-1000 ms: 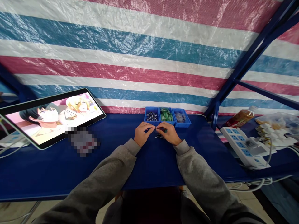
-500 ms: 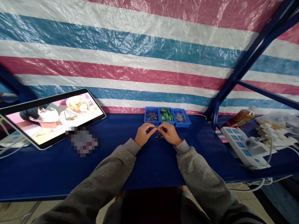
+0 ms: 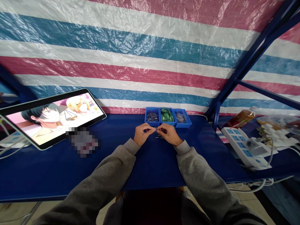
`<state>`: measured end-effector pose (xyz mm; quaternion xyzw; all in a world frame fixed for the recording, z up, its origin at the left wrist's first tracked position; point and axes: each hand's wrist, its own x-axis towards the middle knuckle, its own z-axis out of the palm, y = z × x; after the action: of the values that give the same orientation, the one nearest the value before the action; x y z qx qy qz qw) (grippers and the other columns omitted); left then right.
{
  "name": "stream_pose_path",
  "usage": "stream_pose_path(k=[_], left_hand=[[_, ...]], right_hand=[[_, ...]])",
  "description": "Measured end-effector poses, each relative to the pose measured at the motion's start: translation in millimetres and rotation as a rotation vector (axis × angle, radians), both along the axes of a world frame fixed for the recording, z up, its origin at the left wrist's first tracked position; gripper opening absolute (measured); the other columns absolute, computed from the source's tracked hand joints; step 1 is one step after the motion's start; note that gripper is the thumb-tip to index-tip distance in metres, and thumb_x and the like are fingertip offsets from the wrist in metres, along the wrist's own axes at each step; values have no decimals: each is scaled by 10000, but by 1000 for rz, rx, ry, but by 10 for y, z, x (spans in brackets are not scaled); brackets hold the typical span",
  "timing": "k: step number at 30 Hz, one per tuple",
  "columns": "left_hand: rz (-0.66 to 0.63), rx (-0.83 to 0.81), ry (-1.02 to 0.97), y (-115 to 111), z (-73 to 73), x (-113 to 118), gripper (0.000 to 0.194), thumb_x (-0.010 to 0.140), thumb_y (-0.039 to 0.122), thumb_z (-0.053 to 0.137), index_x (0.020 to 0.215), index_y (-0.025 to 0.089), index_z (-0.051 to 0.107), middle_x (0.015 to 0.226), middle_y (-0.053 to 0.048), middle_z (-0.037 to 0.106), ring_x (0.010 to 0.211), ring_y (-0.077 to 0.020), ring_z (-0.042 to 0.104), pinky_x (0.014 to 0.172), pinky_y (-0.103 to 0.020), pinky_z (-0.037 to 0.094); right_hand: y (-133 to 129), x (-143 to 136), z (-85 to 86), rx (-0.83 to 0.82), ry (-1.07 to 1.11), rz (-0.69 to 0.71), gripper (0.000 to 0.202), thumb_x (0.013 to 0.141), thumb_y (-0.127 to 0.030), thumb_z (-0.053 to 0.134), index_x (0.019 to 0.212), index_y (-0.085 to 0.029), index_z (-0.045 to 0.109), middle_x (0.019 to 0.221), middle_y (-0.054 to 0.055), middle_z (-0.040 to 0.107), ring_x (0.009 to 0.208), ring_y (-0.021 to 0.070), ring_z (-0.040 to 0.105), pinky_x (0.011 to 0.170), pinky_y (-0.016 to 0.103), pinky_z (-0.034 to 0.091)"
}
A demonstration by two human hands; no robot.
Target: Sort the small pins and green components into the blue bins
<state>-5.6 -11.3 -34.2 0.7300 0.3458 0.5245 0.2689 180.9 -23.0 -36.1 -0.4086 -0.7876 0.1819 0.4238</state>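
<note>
While 3 blue bins (image 3: 184,125) stay put, hands (image 3: 170,134) pinch tiny indistinct piece (image 3: 155,129), left hand (image 3: 141,134) shifted slightly outward.

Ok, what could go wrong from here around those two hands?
The left hand and right hand meet at the fingertips around a tiny piece, too small to make out; it could slip. Loose dark pieces lie on the table beside the right hand, which might scatter them. The blue bins sit just beyond both hands; a bump could spill them.
</note>
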Motion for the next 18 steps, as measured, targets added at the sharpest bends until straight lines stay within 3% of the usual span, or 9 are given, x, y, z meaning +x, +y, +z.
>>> stream_pose_path(k=[11, 18], left_hand=[[-7, -76, -1, -2, 8, 33, 283, 811, 456, 646, 788, 186, 727, 815, -67, 711, 727, -181, 635, 605, -272, 490], [6, -140, -29, 42, -16, 4, 338, 797, 478, 653, 667, 170, 702, 668, -36, 668, 637, -158, 600, 617, -270, 485]], right_hand=[[-27, -18, 38, 35, 36, -59, 260, 906, -391, 554, 769, -194, 654, 678, 28, 588, 587, 150, 524, 574, 276, 426], [-59, 2, 75, 20, 90, -35, 308, 977, -361, 407, 1081, -228, 665, 897, 64, 656, 730, 171, 600, 673, 304, 495]])
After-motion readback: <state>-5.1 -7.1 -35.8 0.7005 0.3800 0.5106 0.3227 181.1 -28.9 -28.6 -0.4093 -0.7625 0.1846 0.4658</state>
